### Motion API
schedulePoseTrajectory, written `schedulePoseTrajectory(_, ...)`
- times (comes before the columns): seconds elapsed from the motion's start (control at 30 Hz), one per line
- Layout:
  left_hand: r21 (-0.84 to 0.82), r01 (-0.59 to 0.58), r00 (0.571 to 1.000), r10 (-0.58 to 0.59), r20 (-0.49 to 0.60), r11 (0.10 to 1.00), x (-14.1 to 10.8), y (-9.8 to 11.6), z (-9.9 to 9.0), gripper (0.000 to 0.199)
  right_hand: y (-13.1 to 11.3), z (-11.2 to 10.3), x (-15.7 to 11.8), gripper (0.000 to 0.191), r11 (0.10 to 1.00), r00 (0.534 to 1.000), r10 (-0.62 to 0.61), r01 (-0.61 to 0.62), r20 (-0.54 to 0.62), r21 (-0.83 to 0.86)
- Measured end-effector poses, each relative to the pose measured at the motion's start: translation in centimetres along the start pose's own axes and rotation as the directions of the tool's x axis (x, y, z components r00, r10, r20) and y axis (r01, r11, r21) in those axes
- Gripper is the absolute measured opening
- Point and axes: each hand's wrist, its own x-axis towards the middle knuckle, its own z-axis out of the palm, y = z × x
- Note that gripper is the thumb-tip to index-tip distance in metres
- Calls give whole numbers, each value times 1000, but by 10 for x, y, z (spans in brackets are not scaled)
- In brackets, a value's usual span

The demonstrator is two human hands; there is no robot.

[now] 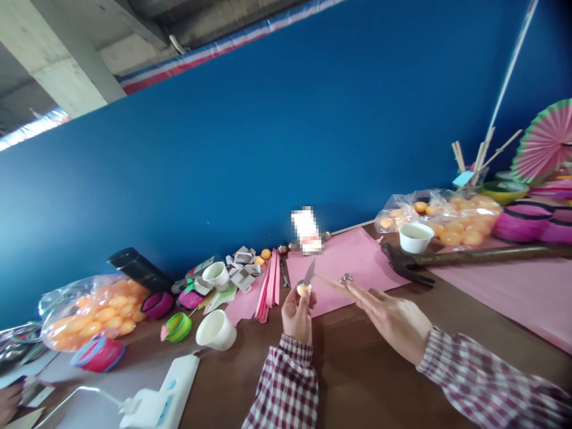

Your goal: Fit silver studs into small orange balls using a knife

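Pinching an orange ball (304, 288) between thumb and fingers: left hand (297, 322), wrist low, fingers toward twelve o'clock. Right hand (395, 325): narrow grip on a wooden stick (330, 283). Key relation: ball lies at nearly ten o'clock from the right hand; stick's long axis runs to ten o'clock, far end near the ball, contact cannot be told. Left hand nearer, being on the ball. Right forearm enters from four o'clock, back of hand up, fingers extended. Silver ball (345, 278) over pink paper (353, 253), just beside the right fingers at eleven o'clock. Grey strip (310, 271) above orange ball points to one o'clock; support unclear.
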Motion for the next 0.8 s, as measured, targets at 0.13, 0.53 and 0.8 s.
schedulePoseTrajectory(0.13, -160, 83, 996, -80, 29, 984, -1, 6, 2, 23, 2, 3, 0, 45, 1000, 1000, 10, -10, -4, -13)
schedulePoseTrajectory(0.53, -247, 128, 992, -126, 23, 961, -1, 7, -1, 16, 2, 0, 1, 45, 1000, 1000, 25, -25, -15, -6)
schedulePoseTrajectory(0.8, -293, 118, 992, -122, 3, 949, 1, 4, -4, 12, 4, 2, 1, 44, 1000, 997, 24, -23, -74, 14)
